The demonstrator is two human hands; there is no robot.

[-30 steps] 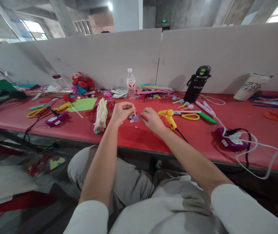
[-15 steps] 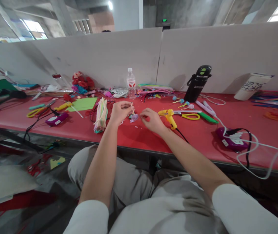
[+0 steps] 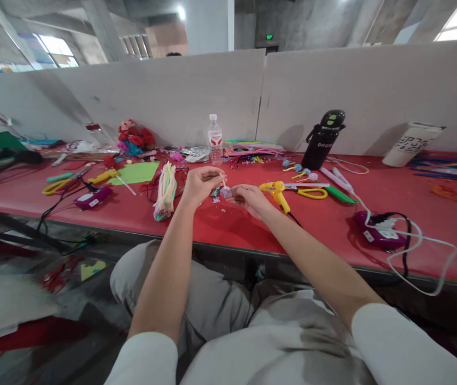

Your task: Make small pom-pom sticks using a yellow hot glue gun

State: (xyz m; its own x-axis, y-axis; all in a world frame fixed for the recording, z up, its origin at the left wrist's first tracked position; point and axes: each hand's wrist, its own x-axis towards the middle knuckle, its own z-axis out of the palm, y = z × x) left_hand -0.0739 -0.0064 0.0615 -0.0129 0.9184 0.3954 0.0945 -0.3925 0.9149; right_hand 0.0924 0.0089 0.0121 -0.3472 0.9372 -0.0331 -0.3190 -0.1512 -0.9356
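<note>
My left hand (image 3: 199,184) is closed in a pinch on a thin pale stick that carries a small purple fuzzy ball (image 3: 226,191) at its lower end. My right hand (image 3: 248,198) is curled, palm turned up, with its fingertips on that purple ball. Both hands hover just over the red table (image 3: 228,230), near its middle. A bundle of pale pipe cleaners (image 3: 166,190) lies left of my left hand. A yellow glue gun (image 3: 276,191) lies right of my right hand.
Yellow-handled scissors (image 3: 307,190), a black flask (image 3: 325,138), a water bottle (image 3: 214,140), a white cup on its side (image 3: 412,143) and a purple power strip with cables (image 3: 381,235) lie on the table. Green paper (image 3: 136,172), red flowers (image 3: 134,137) and more tools sit left. Grey partitions stand behind.
My right hand has turned palm up and closed in on the purple ball. The left hand has lifted the stick slightly and shifted right.
</note>
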